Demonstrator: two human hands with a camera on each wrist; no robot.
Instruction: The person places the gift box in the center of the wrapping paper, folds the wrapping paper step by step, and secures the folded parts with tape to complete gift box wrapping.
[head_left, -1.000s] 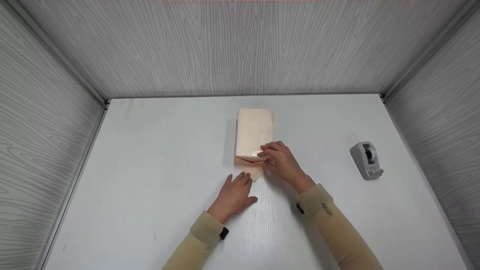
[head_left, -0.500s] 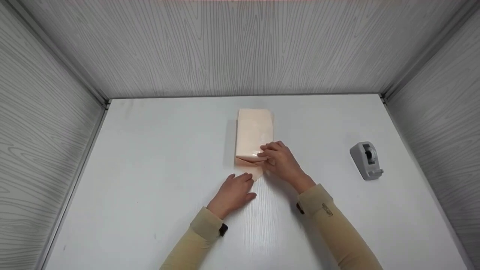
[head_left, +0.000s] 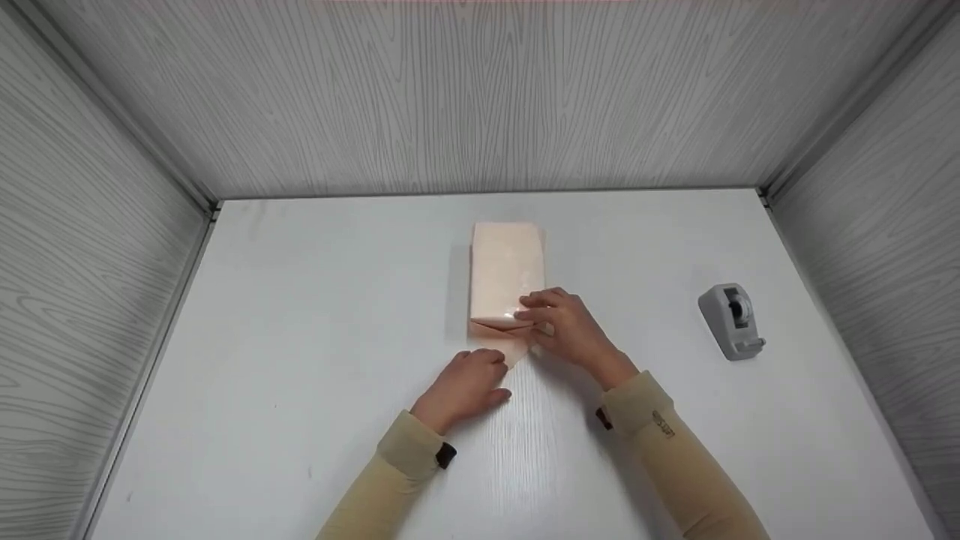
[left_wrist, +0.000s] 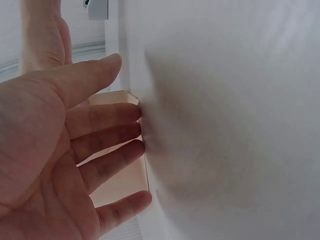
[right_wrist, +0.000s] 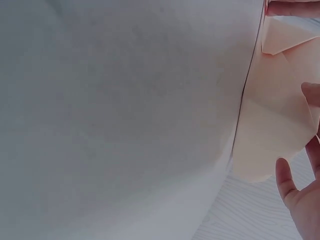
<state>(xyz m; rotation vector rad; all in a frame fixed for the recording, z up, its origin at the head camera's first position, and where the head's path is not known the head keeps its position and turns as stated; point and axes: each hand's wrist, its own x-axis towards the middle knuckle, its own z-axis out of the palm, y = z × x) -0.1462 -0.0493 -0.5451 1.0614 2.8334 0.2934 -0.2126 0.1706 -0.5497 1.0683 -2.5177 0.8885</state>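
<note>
A pale peach paper-wrapped package [head_left: 506,270] lies lengthwise on the white table, its near end unsealed. From that end a pointed paper flap [head_left: 501,343] spreads toward the person. My right hand [head_left: 571,330] grips the package's near right corner, with bent fingers on top and the thumb in at the end folds. My left hand [head_left: 463,386] lies at the flap's near left edge. In the left wrist view its fingertips [left_wrist: 134,112] meet the paper edge, fingers nearly straight and thumb apart. A folded paper tab [right_wrist: 285,36] shows in the right wrist view.
A grey tape dispenser [head_left: 731,321] with a roll of tape stands on the right side of the table [head_left: 315,300]. Wood-grain panels [head_left: 480,97] enclose the table at the back and both sides.
The left hand's fingers have drawn closer together and bent a little at the flap's edge. The right hand keeps its place on the package corner. The head view has shifted slightly.
</note>
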